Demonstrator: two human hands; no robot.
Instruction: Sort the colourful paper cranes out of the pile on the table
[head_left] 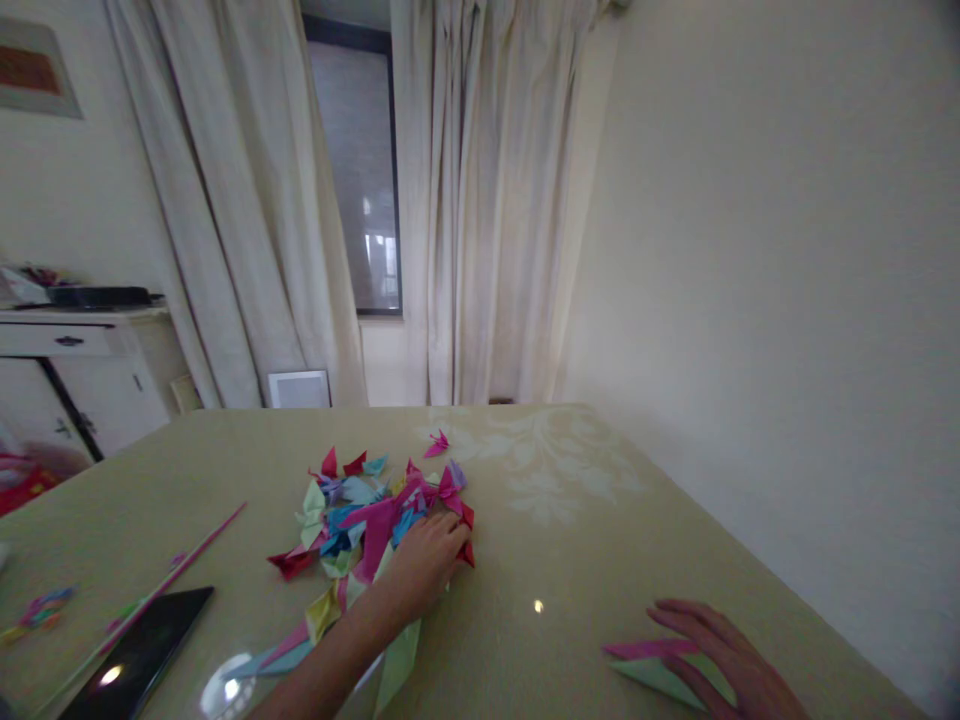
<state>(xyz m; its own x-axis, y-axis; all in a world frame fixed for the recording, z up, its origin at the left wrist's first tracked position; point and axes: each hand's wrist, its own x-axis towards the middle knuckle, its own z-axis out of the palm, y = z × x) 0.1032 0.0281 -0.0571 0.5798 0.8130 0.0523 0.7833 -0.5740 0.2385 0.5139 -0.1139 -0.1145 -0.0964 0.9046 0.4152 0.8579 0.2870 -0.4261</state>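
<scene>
A colourful heap of folded paper pieces [375, 535], some shaped like paper cranes, lies in the middle of the table. My left hand [431, 555] reaches over its right side, fingers curled down beside a red folded piece [467, 535]; what is under the fingertips is hidden. At the lower right, my right hand [720, 655] holds a flat folded paper piece [660, 675], pink along the top and pale green below. The thumb lies across its front while the other fingers extend over the top edge. A small pink paper crane [437, 444] sits apart behind the heap.
A black phone or tablet [142, 655] and a long thin pink-and-green stick [180, 570] lie at the left. Small colourful bits [45, 612] are at the far left. The table [555, 560] runs along a white wall on the right; curtains [495, 200] hang behind it.
</scene>
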